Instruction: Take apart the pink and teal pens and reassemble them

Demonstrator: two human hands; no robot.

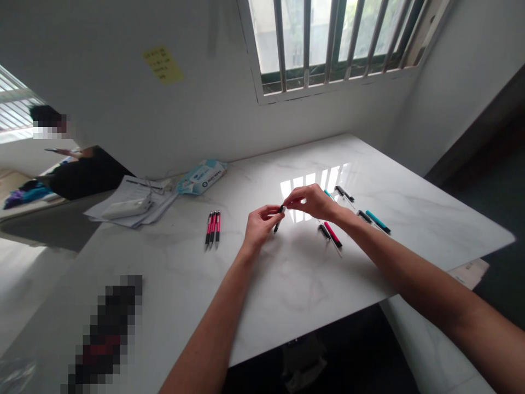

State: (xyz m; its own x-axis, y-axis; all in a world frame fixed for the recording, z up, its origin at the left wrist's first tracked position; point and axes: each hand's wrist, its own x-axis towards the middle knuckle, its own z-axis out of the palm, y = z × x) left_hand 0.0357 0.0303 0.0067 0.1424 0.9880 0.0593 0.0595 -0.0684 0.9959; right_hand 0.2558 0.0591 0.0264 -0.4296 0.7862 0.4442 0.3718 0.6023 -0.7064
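Here, one black pen [276, 225], held above the table [287, 295], between back and front edges; presumably light, stiff, smooth, best taken by the shaft. Left hand [259, 227]: fingers pinched around it. Right hand [314, 201]: fingers closed at its upper end, seemingly pinching it.

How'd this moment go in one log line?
left grip: holding black pen piece; right grip: at its top end; three red-black pens: lying on marbled table
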